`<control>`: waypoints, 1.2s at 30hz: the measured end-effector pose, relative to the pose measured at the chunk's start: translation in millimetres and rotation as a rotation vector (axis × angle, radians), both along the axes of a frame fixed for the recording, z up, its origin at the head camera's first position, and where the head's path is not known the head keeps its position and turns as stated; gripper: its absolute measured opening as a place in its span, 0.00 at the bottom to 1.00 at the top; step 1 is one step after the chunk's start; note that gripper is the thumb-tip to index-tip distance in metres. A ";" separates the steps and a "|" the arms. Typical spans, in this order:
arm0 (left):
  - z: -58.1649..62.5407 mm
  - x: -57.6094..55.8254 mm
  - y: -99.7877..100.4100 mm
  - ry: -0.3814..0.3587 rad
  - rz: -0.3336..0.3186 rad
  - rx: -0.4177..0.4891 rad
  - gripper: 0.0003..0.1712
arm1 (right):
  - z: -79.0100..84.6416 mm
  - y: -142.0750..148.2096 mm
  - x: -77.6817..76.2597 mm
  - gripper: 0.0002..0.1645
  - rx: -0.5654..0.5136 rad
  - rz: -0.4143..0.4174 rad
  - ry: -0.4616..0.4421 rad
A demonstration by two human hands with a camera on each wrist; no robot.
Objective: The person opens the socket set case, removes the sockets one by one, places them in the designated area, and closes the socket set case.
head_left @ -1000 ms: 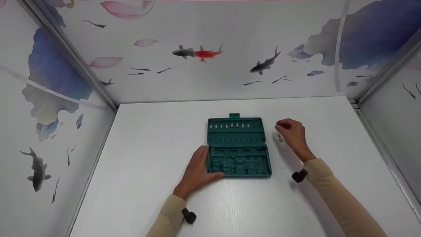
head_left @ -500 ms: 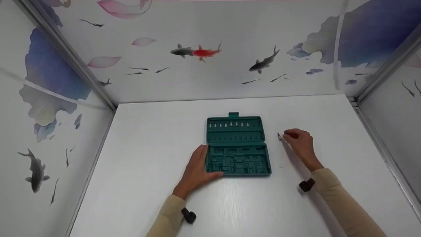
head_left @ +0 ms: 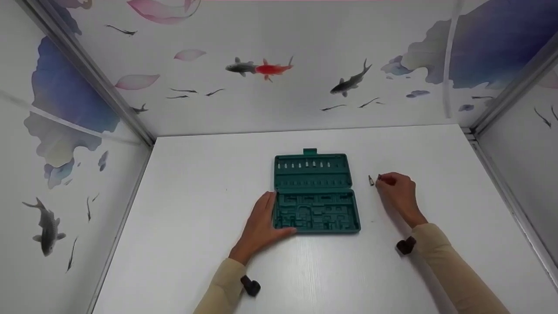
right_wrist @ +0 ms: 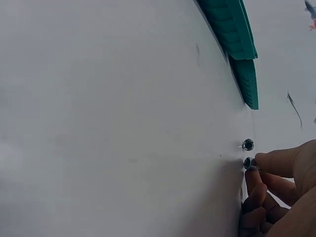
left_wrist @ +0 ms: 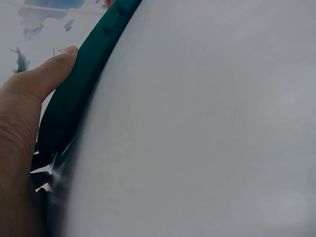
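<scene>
An open green tool case (head_left: 314,192) lies in the middle of the white table (head_left: 196,209), its moulded slots showing. My left hand (head_left: 261,222) rests flat against its left front corner, the thumb (left_wrist: 49,74) pressing the case's edge (left_wrist: 79,89). To the right of the case, my right hand (head_left: 382,179) is down on the table and pinches a small metal bit (right_wrist: 248,163) at its fingertips (right_wrist: 266,160). A second small bit (right_wrist: 248,144) stands just beside it, apart from the fingers, towards the case (right_wrist: 232,29).
Printed panels with fish and petals wall in the table at the back (head_left: 305,78), left and right. Metal rails (head_left: 501,174) run along the table's side edges. A black camera mount sits on each wrist (head_left: 405,245).
My right hand has come down from above the table and drawn slightly nearer to me, its fingertips now at the bits on the table. The left hand and the case have not moved.
</scene>
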State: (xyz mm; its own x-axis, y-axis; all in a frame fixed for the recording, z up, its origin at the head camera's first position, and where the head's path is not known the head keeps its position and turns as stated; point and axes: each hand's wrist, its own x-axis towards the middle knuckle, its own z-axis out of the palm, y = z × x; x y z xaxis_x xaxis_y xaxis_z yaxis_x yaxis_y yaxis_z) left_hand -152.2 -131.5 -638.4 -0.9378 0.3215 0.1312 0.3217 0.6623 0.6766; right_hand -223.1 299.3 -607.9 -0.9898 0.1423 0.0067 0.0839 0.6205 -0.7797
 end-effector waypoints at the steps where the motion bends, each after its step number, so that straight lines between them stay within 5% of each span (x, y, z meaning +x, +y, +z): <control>1: 0.1 -0.2 0.2 0.002 -0.001 0.001 0.74 | 0.2 -0.2 -0.4 0.17 0.001 -0.002 0.002; 24: -2.7 0.2 1.6 -0.018 0.013 -0.012 0.75 | -8.0 -4.1 -4.3 0.15 0.024 -0.027 0.048; 36: -3.7 0.2 0.1 0.002 0.006 0.004 0.74 | 0.9 -4.0 -6.4 0.19 -0.005 -0.018 0.064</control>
